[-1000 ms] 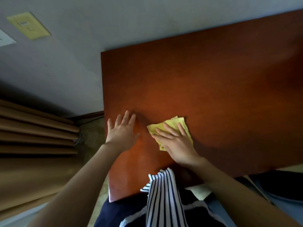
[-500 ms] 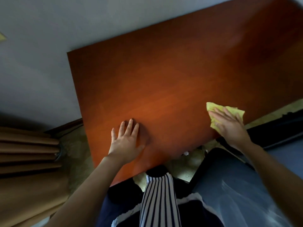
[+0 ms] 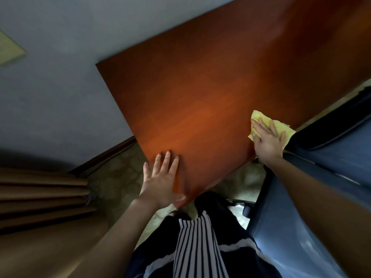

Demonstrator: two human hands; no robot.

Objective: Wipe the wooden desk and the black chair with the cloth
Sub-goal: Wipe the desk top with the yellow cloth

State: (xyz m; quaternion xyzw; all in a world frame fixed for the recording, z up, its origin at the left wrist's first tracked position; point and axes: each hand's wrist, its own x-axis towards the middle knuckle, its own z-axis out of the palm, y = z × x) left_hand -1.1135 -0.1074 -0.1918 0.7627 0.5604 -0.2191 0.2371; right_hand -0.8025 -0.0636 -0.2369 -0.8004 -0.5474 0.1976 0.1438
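Worktop (image 3: 200, 97) wipe proceeding along the near edge.
Right hand (image 3: 267, 141), fingers straight, is pressing the cloth (image 3: 258, 116) at centre right for contact; left hand (image 3: 160, 177), spread open, is bracing at lower centre; black chair (image 3: 325, 155) is standing alongside.

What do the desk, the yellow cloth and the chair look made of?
Desk: reddish-brown wood or veneer, smooth and semi-glossy; faint grain and a soft glare show. Cloth: thin matte fabric, with creased, floppy edges. Chair: dark smooth covering, perhaps leather or vinyl, going by its bluish sheen; blur leaves it open.
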